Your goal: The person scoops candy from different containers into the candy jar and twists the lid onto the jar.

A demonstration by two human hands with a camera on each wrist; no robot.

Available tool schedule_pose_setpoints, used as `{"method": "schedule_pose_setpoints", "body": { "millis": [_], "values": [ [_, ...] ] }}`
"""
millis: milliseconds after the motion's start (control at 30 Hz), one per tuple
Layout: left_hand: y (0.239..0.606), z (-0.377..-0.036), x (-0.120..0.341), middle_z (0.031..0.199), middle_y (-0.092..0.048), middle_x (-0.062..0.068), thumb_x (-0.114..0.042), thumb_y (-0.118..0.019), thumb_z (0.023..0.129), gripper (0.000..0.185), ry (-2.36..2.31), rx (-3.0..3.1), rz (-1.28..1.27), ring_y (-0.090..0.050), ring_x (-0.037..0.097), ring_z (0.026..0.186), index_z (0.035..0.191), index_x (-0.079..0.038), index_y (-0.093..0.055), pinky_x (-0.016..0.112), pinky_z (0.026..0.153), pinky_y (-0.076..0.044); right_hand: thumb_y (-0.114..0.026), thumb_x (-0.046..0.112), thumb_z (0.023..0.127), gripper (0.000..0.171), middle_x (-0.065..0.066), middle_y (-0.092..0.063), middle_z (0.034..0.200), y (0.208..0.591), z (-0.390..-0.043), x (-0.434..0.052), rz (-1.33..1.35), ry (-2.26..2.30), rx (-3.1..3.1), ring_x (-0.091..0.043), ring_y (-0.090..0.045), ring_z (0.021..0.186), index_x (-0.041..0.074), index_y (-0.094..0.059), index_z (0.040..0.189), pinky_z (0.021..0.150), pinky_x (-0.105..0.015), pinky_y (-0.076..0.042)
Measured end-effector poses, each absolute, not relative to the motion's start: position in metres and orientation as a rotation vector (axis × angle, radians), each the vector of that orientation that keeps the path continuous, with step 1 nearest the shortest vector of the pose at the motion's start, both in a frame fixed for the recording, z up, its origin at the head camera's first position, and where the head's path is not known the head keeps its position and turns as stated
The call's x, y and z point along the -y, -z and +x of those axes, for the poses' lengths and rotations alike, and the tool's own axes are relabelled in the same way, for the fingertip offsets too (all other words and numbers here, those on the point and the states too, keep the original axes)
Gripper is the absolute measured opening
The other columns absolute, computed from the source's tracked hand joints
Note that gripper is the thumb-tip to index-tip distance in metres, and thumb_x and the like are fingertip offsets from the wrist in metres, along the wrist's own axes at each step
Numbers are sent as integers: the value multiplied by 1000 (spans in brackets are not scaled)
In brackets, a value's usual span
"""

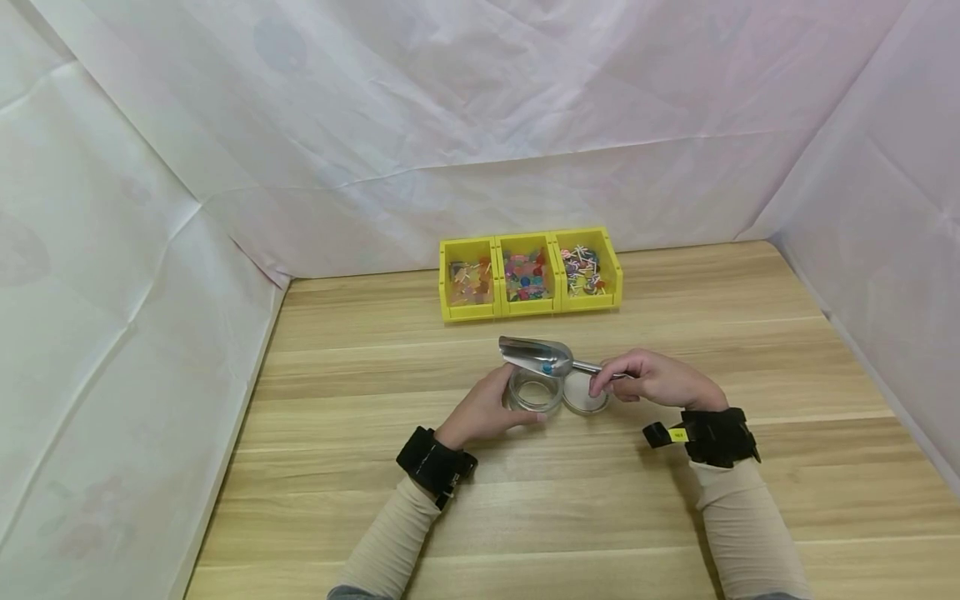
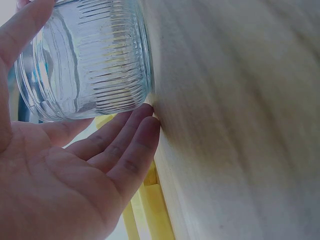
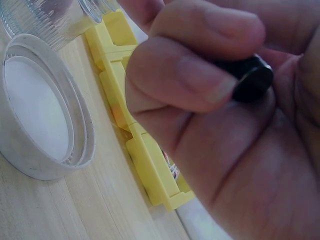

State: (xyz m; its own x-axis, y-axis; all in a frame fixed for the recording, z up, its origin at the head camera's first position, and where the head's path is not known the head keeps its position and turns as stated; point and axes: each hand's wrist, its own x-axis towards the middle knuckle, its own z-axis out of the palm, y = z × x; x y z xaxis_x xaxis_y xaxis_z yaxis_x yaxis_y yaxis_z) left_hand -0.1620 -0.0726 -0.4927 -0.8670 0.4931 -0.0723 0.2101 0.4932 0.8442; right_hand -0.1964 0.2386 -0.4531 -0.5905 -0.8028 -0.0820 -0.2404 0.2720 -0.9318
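Head view: ribbed clear glass jar (image 1: 535, 392) standing open-mouthed on pale wood-grain table (image 1: 750, 500), roughly mid-table, well apart from the front edge. Shiny metal scoop (image 1: 536, 356) tilted over the jar's mouth, a small blue piece lying in its bowl. Round white lid (image 1: 586, 394) lying rim-up just beside the jar, on its right. Three joined yellow plastic bins (image 1: 529, 273) of mixed colourful bits near the far edge. Left hand (image 1: 483, 410) cupped around the jar's side, fingers nearly straight along the glass, fingertips (image 2: 142, 125) meeting the tabletop. Right hand (image 1: 654, 379) curled tight, pinching the scoop's dark handle end (image 3: 250, 77) between thumb and fingers.
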Motion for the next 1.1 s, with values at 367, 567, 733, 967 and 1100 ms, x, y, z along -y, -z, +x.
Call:
{"method": "schedule_pose_setpoints", "body": {
  "millis": [367, 567, 733, 967, 1100],
  "values": [
    [493, -162, 73, 154, -40, -5, -42, -84, 78, 95, -1292, -2451, 594, -37, 15, 142, 154, -34, -27, 40, 115, -33, -49, -9, 95, 29, -26, -58, 95, 453, -195, -238, -965, 1286, -2033, -15, -50, 73, 2, -71, 110, 63, -25, -46],
    [493, -162, 72, 155, -39, -4, -40, -84, 78, 97, -1299, -2451, 598, -36, 17, 143, 155, -35, -25, 41, 115, -33, -50, -7, 96, 27, -15, -60, 96, 453, -194, -236, -985, 1269, -2074, -18, -51, 78, 3, -71, 110, 68, -26, -45],
    [493, -162, 73, 156, -38, -5, -40, -84, 78, 96, -1286, -2453, 601, -35, 17, 143, 155, -34, -25, 41, 116, -32, -50, -8, 96, 27, -12, -60, 95, 452, -193, -236, -976, 1264, -2078, -18, -50, 77, 2, -71, 110, 68, -26, -45],
    [496, -164, 73, 156, -38, -6, -40, -84, 78, 95, -1286, -2455, 601, -35, 16, 143, 154, -35, -27, 41, 116, -32, -50, -6, 97, 29, -23, -62, 99, 451, -193, -235, -987, 1266, -2088, -15, -52, 83, 8, -73, 108, 73, -25, -48],
    [496, -164, 73, 154, -41, -5, -40, -84, 78, 94, -1291, -2454, 596, -38, 16, 142, 154, -34, -29, 40, 115, -33, -51, -5, 98, 27, -21, -63, 101, 452, -194, -234, -977, 1264, -2094, -15, -53, 85, 7, -73, 108, 75, -25, -49]
  ]
}}
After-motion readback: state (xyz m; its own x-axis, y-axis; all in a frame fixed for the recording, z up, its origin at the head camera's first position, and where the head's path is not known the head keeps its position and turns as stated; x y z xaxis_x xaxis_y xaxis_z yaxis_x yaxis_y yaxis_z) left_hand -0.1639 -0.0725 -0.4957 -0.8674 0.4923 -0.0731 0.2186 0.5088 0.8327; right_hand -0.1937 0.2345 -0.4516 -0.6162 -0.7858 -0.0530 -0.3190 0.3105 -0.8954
